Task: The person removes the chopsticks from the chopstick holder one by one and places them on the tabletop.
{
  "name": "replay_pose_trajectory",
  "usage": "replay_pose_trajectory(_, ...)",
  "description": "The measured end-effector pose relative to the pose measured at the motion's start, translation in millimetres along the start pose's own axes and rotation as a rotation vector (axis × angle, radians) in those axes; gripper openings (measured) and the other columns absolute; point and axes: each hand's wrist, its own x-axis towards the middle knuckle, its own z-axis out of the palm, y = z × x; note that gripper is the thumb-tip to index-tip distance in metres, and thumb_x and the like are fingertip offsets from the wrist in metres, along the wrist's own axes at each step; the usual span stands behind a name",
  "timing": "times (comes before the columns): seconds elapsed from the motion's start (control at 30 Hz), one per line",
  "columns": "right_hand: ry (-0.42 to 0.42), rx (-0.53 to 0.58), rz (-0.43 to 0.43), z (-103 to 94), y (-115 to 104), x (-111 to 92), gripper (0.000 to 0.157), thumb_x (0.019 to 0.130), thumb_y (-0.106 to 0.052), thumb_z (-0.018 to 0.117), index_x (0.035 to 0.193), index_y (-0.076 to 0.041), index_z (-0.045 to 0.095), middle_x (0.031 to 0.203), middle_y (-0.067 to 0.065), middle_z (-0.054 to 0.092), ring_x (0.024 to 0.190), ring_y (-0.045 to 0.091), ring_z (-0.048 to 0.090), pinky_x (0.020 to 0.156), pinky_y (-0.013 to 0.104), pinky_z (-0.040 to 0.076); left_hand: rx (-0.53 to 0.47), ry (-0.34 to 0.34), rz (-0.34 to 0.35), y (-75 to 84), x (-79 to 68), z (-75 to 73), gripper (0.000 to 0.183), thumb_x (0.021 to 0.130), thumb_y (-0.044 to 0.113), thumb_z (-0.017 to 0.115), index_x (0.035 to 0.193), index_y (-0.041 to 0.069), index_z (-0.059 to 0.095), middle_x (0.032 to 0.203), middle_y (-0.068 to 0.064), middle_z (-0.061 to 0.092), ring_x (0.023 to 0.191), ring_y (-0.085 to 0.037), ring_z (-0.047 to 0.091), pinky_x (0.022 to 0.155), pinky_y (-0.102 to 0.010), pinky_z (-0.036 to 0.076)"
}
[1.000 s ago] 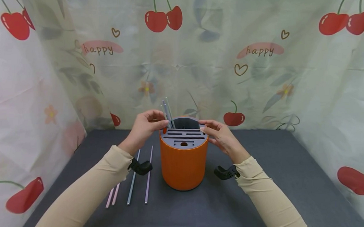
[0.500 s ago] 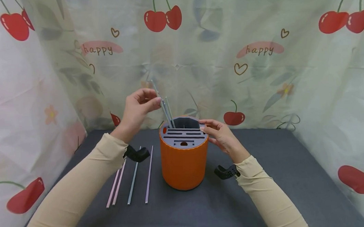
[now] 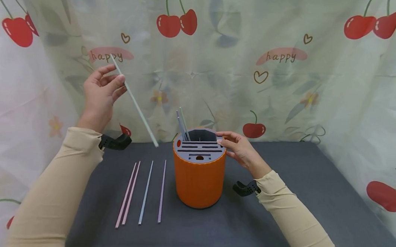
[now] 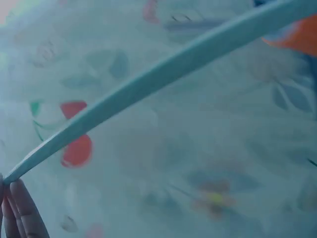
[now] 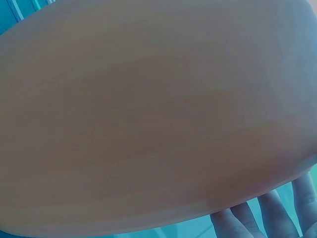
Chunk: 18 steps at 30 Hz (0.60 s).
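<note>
Four thin sticks [image 3: 162, 194] lie left of the orange holder [image 3: 201, 185]. From here I see left hand [image 3: 99, 95] pinch a pale stick [image 3: 135, 100] aloft, tilted, above its middle; right hand [image 3: 240, 150] grips that holder up top (presumably to steady it).

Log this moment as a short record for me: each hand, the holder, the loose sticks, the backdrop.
Left hand: pinches a pale stick, tilted, apart from the holder
Right hand: grips the rim of the orange holder
Holder: upright, with thin sticks leaning in its left side; exact count unclear
On the table: two pink sticks, one blue stick, one purple stick
Backdrop: printed cloth with cherries
</note>
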Motion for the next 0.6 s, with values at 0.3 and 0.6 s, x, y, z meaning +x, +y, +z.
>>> replay_pose_trajectory(0.3, -0.002, -0.003, 0.002, -0.2, 0, 0, 0.031, 0.094, -0.012, 0.064, 0.125, -0.013, 0.062, 0.118, -0.002, 0.058, 0.109, 0.016, 0.056, 0.088, 0.025, 0.054, 0.483, -0.070, -0.246, -69.7, -11.6, -94.9, 0.050, 0.090, 0.006, 0.067, 0.137, 0.002, 0.052, 0.080, 0.010, 0.067, 0.069, -0.003, 0.066, 0.066, -0.017, 0.057)
replay_pose_trajectory(0.6, -0.003, -0.009, 0.003, 0.1, 0, 0, 0.032, 0.093, -0.015, 0.065, 0.125, -0.015, 0.063, 0.121, 0.000, 0.057, 0.109, 0.015, 0.056, 0.087, 0.025, 0.054, 0.878, -0.176, -0.496, -129.1, -39.3, -167.1, 0.051, 0.095, 0.012, 0.063, 0.140, -0.004, 0.046, 0.099, -0.003, 0.069, 0.078, -0.004, 0.066, 0.072, -0.022, 0.058)
